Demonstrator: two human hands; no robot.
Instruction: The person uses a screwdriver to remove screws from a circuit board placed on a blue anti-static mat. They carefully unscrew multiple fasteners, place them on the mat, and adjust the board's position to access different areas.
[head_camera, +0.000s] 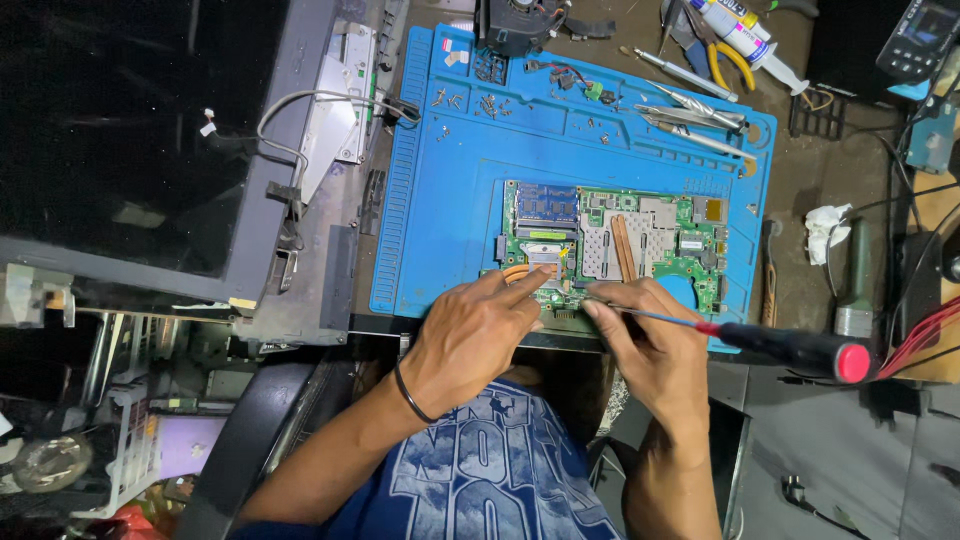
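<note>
The right hand (655, 345) is clamping a screwdriver (760, 340), its shaft lying leftward toward the motherboard's (640, 240) near edge. The left hand (475, 335), nearer, is pressing open fingers there, seemingly holding nothing.

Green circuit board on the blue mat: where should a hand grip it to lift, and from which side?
Probably the circuit board by its right edge, coming from the right: that side lies bare on the blue mat. The left hand and the right hand with the screwdriver cover its near edge.

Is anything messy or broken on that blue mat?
Nothing looks broken. Tiny screws lie scattered along the far edge of the blue mat, and a crumpled white tissue sits off to its right.
</note>
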